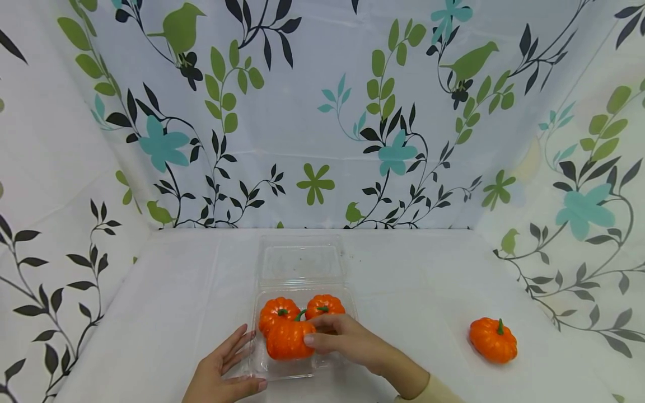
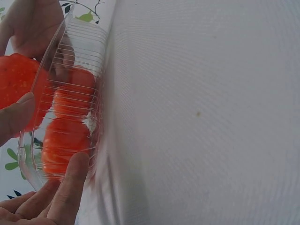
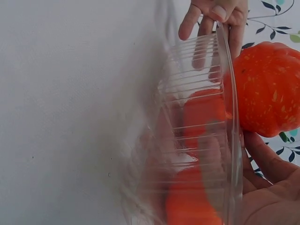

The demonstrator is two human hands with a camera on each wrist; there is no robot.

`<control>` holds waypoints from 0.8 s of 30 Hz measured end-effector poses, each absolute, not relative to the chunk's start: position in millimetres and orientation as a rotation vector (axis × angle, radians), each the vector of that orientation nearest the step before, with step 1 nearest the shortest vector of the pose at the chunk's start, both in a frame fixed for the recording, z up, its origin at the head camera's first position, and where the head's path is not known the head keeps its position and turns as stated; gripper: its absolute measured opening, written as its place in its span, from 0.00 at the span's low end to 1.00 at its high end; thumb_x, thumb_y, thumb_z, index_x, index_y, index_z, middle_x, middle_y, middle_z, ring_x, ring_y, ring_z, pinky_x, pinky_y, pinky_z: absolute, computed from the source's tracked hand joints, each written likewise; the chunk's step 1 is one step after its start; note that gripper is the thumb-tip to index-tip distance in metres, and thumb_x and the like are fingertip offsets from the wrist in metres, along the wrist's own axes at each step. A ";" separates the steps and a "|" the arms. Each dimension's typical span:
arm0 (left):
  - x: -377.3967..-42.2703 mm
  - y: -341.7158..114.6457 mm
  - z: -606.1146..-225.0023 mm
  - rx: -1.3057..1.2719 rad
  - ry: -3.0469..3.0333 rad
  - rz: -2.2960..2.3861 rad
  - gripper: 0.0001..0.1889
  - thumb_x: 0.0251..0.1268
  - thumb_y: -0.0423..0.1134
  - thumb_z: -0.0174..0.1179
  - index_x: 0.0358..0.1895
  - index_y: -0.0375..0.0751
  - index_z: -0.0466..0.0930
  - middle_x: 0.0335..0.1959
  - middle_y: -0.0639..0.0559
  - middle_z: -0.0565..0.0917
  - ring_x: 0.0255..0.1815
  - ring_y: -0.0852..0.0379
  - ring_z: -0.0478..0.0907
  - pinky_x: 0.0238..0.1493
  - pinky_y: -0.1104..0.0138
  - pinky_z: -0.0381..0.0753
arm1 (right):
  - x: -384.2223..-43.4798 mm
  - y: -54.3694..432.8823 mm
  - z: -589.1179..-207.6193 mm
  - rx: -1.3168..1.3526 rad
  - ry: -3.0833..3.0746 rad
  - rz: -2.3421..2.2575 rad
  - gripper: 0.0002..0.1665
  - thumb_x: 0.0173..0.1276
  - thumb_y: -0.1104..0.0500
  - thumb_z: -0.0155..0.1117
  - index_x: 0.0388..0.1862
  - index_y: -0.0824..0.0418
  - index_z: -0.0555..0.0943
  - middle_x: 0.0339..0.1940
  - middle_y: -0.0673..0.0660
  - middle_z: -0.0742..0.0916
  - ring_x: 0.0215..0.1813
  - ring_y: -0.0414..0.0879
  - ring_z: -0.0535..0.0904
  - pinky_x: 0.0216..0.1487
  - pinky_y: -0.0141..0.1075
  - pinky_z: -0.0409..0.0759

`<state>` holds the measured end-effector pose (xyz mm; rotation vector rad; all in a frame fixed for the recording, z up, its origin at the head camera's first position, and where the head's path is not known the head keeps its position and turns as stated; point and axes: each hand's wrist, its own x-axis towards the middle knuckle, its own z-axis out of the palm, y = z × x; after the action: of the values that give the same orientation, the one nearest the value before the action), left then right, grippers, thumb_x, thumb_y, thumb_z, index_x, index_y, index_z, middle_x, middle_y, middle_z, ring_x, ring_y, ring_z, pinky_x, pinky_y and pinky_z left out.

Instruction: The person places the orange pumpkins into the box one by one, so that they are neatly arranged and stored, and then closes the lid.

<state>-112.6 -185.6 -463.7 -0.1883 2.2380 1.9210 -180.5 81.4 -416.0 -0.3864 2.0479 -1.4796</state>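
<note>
My right hand holds a small orange pumpkin with a green stem, thumb on its near right side. The right wrist view shows this pumpkin above the rim of a clear plastic clamshell container. Inside the container sit two more pumpkins, one at the back left and one at the back right. My left hand is at the container's front left corner, fingers fairly straight along its side, thumb near the front edge. In the left wrist view, a fingertip touches the clear wall.
The container's clear lid lies folded back behind the base. Another orange pumpkin rests on the white tablecloth to the right. A leaf-and-bird patterned cloth hangs behind the table and along both sides.
</note>
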 end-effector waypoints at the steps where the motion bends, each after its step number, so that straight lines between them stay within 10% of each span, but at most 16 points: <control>1: -112.7 -185.6 -463.9 -0.190 2.240 1.920 0.58 0.41 0.41 0.84 0.78 0.38 0.58 0.73 0.38 0.70 0.70 0.35 0.70 0.49 0.53 0.86 | -180.0 80.7 -416.1 -0.386 2.054 -1.474 0.28 0.71 0.47 0.67 0.63 0.62 0.79 0.52 0.52 0.85 0.52 0.47 0.80 0.58 0.46 0.82; 24: -112.3 -185.4 -466.6 -0.228 2.273 1.906 0.59 0.38 0.41 0.85 0.78 0.37 0.59 0.72 0.38 0.71 0.69 0.35 0.71 0.48 0.52 0.87 | -175.8 69.6 -428.8 -0.451 2.172 -1.359 0.31 0.68 0.43 0.69 0.59 0.64 0.81 0.42 0.49 0.86 0.47 0.44 0.81 0.51 0.39 0.84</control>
<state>-112.3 -185.4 -466.6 -0.2277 2.2725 1.9060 -175.8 69.6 -428.8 -0.4506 2.1716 -1.3590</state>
